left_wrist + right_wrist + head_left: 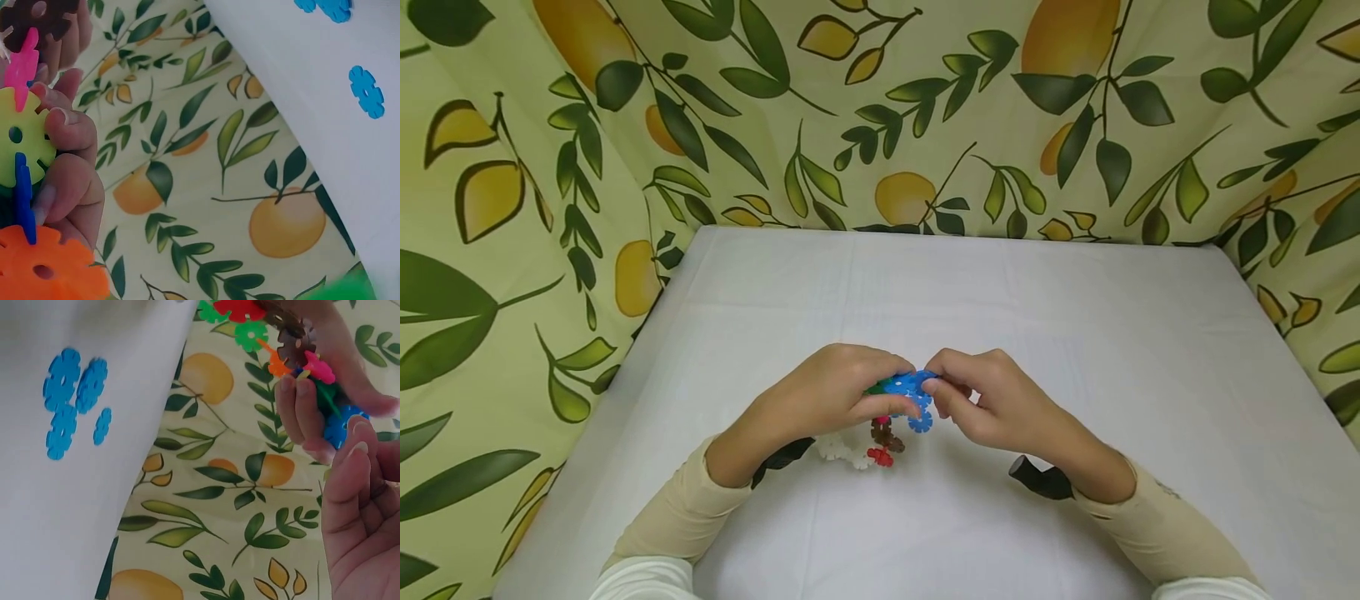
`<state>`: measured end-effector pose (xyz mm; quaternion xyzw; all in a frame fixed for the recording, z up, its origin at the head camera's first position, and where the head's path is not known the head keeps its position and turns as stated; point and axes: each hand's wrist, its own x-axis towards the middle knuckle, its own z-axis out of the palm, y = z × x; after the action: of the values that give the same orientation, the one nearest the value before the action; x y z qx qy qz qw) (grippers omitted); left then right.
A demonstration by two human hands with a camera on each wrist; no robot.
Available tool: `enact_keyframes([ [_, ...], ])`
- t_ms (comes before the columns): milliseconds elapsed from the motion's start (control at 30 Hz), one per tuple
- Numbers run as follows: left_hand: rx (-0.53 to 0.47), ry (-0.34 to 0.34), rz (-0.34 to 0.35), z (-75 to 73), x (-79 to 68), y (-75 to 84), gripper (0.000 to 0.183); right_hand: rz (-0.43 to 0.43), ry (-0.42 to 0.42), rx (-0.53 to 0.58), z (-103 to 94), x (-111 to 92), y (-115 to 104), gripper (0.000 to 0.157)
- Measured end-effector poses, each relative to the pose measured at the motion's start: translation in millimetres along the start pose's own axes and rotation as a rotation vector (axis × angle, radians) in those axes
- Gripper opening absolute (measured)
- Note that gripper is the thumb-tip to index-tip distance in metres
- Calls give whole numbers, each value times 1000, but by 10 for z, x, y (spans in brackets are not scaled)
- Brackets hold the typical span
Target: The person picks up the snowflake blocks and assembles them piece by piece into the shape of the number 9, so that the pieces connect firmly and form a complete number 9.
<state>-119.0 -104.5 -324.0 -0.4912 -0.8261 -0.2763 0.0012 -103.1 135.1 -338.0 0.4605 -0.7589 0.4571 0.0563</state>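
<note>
My left hand [838,385] holds a chain of notched plastic discs slotted edge to edge. In the left wrist view the chain shows a brown disc [39,25], a pink disc [22,70], a yellow disc [34,134], a blue disc [24,197] and an orange disc [53,265]. The fingertips of my right hand [992,396] pinch a blue disc [337,430] at the chain's end, close against the left fingers. Below the hands, brown [882,432] and red [880,457] discs show. Part of the chain is hidden behind the fingers.
Several loose blue discs [61,431] lie on the white tablecloth [970,300]. Pale white discs [842,450] show by the left wrist; whether they join the chain I cannot tell. A leaf-patterned curtain [910,108] stands behind the table and along its sides.
</note>
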Motion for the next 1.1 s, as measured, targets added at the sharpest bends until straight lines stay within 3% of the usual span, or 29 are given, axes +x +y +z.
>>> enact_keyframes([
  [167,8,7,0,26,3,-3,39,25,30,8,69,20,-31,18],
  [333,137,54,18,98,0,-27,59,37,42,23,114,21,-36,15],
  [600,262,142,88,188,-4,-59,62,71,37,112,172,20,-87,14],
  [833,319,132,58,211,-12,-27,68,170,2,123,186,48,-121,16],
  [1000,304,96,-3,155,-5,-26,68,255,-32,199,180,77,-104,14],
  [1100,289,101,-35,86,8,-44,69,250,-36,281,151,109,-43,11],
])
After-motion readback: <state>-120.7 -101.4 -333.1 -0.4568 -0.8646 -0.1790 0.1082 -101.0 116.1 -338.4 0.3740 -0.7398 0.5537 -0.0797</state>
